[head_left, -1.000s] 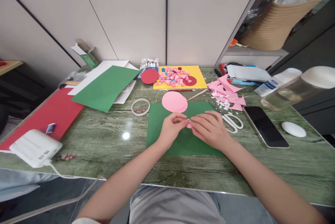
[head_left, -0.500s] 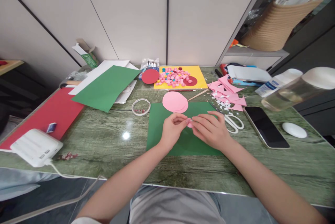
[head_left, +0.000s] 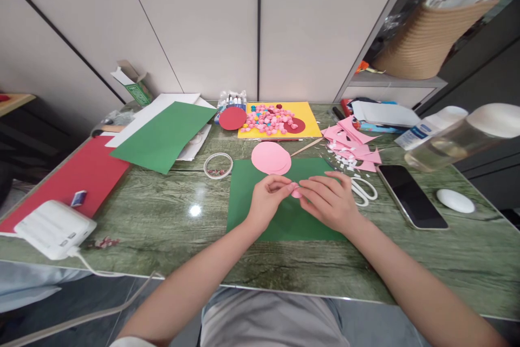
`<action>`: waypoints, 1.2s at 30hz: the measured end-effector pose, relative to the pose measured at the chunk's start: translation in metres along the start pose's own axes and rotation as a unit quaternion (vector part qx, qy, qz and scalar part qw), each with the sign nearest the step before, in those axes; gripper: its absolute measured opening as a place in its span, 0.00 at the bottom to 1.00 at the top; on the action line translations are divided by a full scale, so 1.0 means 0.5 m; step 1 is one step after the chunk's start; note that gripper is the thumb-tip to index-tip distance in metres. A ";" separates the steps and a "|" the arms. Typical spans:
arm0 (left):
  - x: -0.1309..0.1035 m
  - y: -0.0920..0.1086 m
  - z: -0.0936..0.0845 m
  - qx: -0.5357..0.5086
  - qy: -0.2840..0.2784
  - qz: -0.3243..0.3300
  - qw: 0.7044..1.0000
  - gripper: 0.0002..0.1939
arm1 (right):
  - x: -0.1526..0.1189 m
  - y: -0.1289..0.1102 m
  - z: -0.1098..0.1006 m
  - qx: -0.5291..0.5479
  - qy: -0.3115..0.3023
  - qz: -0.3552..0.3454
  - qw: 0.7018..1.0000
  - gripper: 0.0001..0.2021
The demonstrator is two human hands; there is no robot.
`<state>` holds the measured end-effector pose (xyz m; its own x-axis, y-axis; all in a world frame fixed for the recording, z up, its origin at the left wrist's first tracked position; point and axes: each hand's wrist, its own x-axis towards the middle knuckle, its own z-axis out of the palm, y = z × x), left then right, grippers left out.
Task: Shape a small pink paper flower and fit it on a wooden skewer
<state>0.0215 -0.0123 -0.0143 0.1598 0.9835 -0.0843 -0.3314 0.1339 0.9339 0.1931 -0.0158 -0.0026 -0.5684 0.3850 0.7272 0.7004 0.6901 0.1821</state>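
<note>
Over a green sheet (head_left: 284,225), both my hands meet at a small pink paper piece (head_left: 297,193). My left hand (head_left: 271,197) pinches its left edge between thumb and fingertips. From the right, my right hand (head_left: 328,199) grips the same piece, its fingers partly hiding it. Pink paper circles (head_left: 270,157) overlap the sheet's top edge, just beyond my left hand. White-handled scissors (head_left: 364,191) lie right beside my right hand, their blades partly out of sight.
Behind are a yellow sheet (head_left: 311,114) with pink balls (head_left: 272,119) and red circles, and pink scraps (head_left: 351,144). A tape roll (head_left: 218,166) is at left; a phone (head_left: 412,197), white mouse (head_left: 455,201) and bottle (head_left: 442,152) stand right. A white power block (head_left: 56,229) sits front left.
The pink piece between my fingers shows slightly more and sits a little differently. Both hands stay in nearly the same place.
</note>
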 end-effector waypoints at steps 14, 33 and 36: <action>0.001 -0.002 0.001 -0.031 -0.003 -0.017 0.999 0.11 | 0.004 0.001 -0.002 0.003 0.003 -0.001 1.000 0.05; -0.003 0.003 0.001 0.067 -0.008 0.017 0.998 0.06 | 0.000 0.000 -0.001 0.004 -0.005 -0.011 1.000 0.07; -0.003 0.006 0.001 0.085 -0.007 0.020 0.996 0.05 | 0.001 0.000 -0.001 0.000 -0.003 -0.014 1.000 0.07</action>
<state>0.0207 -0.0134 -0.0110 0.1635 0.9856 -0.0427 -0.1750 0.0715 0.9820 0.1930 -0.0161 -0.0017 -0.5893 0.3693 0.7186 0.6844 0.7008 0.2012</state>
